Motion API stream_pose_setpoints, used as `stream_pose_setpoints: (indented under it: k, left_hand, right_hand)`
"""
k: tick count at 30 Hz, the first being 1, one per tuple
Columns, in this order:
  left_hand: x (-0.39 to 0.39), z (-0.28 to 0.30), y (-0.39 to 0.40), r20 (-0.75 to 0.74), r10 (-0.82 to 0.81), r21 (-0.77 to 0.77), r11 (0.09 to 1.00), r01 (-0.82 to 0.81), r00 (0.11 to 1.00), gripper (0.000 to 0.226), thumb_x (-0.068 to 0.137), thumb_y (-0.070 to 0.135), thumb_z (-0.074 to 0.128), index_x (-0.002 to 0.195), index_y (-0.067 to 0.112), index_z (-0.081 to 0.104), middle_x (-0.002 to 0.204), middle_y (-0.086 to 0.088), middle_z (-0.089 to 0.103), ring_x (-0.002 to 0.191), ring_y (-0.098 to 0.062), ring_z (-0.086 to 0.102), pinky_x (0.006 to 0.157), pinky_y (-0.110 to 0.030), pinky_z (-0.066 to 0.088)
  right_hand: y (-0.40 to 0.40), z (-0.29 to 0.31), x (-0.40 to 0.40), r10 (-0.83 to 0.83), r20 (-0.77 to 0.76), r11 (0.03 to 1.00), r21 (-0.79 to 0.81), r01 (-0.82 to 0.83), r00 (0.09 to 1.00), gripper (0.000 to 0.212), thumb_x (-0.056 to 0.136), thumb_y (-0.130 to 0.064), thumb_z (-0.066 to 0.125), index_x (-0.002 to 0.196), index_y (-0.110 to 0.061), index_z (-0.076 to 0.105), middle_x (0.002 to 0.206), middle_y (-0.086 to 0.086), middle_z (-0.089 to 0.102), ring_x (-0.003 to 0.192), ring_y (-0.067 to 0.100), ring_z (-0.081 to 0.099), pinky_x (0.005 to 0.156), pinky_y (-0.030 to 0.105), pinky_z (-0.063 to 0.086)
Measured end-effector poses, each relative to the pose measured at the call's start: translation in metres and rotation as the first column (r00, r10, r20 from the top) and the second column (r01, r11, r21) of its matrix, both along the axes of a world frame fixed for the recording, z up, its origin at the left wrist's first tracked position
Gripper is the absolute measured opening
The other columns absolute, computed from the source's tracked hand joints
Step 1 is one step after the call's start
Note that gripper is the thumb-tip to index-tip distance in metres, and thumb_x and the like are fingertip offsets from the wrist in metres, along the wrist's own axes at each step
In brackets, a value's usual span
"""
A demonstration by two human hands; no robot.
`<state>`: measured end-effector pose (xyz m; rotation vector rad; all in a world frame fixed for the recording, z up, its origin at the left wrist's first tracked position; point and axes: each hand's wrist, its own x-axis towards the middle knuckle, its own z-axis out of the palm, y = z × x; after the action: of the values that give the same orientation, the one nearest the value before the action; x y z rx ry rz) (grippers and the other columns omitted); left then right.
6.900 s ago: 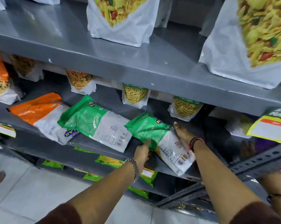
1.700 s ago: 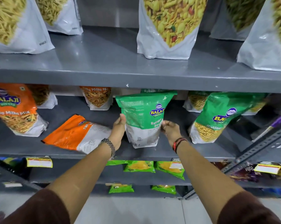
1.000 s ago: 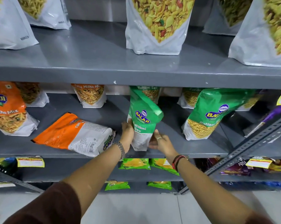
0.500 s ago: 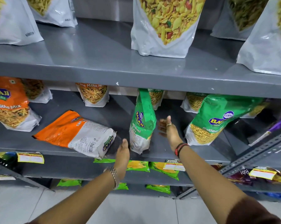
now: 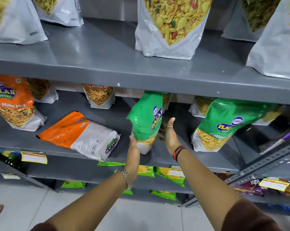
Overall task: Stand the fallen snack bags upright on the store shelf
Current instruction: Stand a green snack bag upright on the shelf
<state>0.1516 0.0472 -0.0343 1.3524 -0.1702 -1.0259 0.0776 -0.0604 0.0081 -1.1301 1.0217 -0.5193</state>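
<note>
A green Balaji snack bag (image 5: 145, 120) stands on the middle shelf (image 5: 207, 165), turned edge-on and leaning slightly. My left hand (image 5: 133, 151) touches its lower left side with straight fingers. My right hand (image 5: 169, 135) is held flat and open against its right side, fingers apart. Neither hand wraps around the bag. An orange and white bag (image 5: 79, 134) lies flat on the same shelf to the left, barcode side up. A second green bag (image 5: 224, 124) stands to the right, tilted toward the upper right.
An orange Mitha Mix bag (image 5: 12, 104) stands at far left, with smaller bags upright along the back. The upper shelf (image 5: 140, 79) hangs low over the bag tops and carries large white pouches. Lower shelves hold green packets. A slotted metal rail (image 5: 266, 161) runs at right.
Half a second ago both hands were off the green bag and apart from it. They have moved back in against its two sides, and the bag leans a little more.
</note>
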Motion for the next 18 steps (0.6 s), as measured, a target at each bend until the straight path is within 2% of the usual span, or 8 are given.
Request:
stream_pose_setpoints:
  k: [3,5,10,13,15,17,18]
  left_hand:
    - [0.023,0.005,-0.016,-0.083,0.027,-0.063,0.997,-0.033,0.996,0.063,0.096,0.052,0.019,0.144,0.015,0.033,0.150,-0.006,0.039,0.138,-0.020,0.038,0.113,-0.028,0.027]
    - [0.035,0.012,-0.024,-0.113,0.050,-0.029,0.998,-0.053,0.992,0.066,0.094,0.057,0.019,0.147,0.018,0.028,0.153,-0.002,0.034,0.141,-0.018,0.033,0.114,-0.030,0.024]
    - [0.049,0.023,-0.037,-0.068,-0.069,-0.010,0.998,0.068,0.995,0.067,0.093,0.058,0.008,0.144,0.023,0.034,0.152,-0.001,0.037,0.140,-0.017,0.035,0.104,-0.027,0.030]
    - [0.051,0.022,-0.037,-0.087,-0.079,-0.015,0.997,0.078,0.993,0.070,0.093,0.058,0.007,0.145,0.019,0.033,0.153,-0.003,0.035,0.142,-0.017,0.031,0.110,-0.028,0.026]
    - [0.049,0.022,-0.031,-0.096,-0.080,-0.030,0.997,0.077,0.992,0.069,0.094,0.056,0.009,0.147,0.016,0.028,0.156,-0.003,0.029,0.145,-0.016,0.024,0.116,-0.029,0.019]
    - [0.048,0.023,-0.023,-0.088,-0.058,-0.032,0.998,0.056,0.994,0.067,0.096,0.051,0.012,0.148,0.010,0.023,0.158,-0.006,0.023,0.146,-0.018,0.019,0.119,-0.031,0.014]
    - [0.049,0.025,-0.018,-0.085,-0.041,-0.035,0.999,0.038,0.995,0.065,0.098,0.047,0.014,0.148,0.007,0.021,0.158,-0.008,0.021,0.147,-0.020,0.018,0.119,-0.032,0.013]
  right_hand:
    - [0.009,-0.006,-0.017,-0.037,0.044,0.999,0.032,0.036,0.998,0.078,0.089,-0.059,-0.006,0.141,-0.021,0.038,0.148,0.005,0.042,0.134,0.021,0.039,0.113,0.045,0.023]
    - [0.016,-0.009,-0.025,-0.054,0.073,0.997,0.059,0.049,0.996,0.077,0.089,-0.059,-0.005,0.144,-0.021,0.034,0.150,0.006,0.038,0.139,0.025,0.034,0.117,0.048,0.020]
    - [0.025,-0.011,-0.035,-0.068,0.093,0.996,0.070,0.062,0.993,0.074,0.090,-0.058,-0.002,0.145,-0.019,0.031,0.151,0.007,0.037,0.139,0.026,0.034,0.117,0.046,0.022]
    - [0.028,-0.013,-0.039,-0.068,0.059,0.997,0.042,0.065,0.996,0.070,0.093,-0.056,0.005,0.144,-0.018,0.034,0.149,0.007,0.039,0.135,0.028,0.040,0.113,0.045,0.029]
    - [0.032,-0.015,-0.041,-0.104,0.002,0.994,0.031,0.104,0.995,0.058,0.097,-0.048,0.021,0.140,-0.013,0.037,0.144,0.009,0.045,0.129,0.030,0.047,0.107,0.044,0.037]
    - [0.038,-0.017,-0.040,-0.099,-0.071,0.995,0.015,0.101,0.992,0.041,0.099,-0.028,0.036,0.133,-0.007,0.044,0.138,0.014,0.051,0.120,0.031,0.054,0.099,0.043,0.043]
    - [0.042,-0.017,-0.038,-0.058,-0.103,0.998,0.001,0.058,0.993,0.036,0.098,-0.020,0.037,0.129,-0.005,0.048,0.135,0.017,0.054,0.115,0.032,0.057,0.096,0.042,0.045]
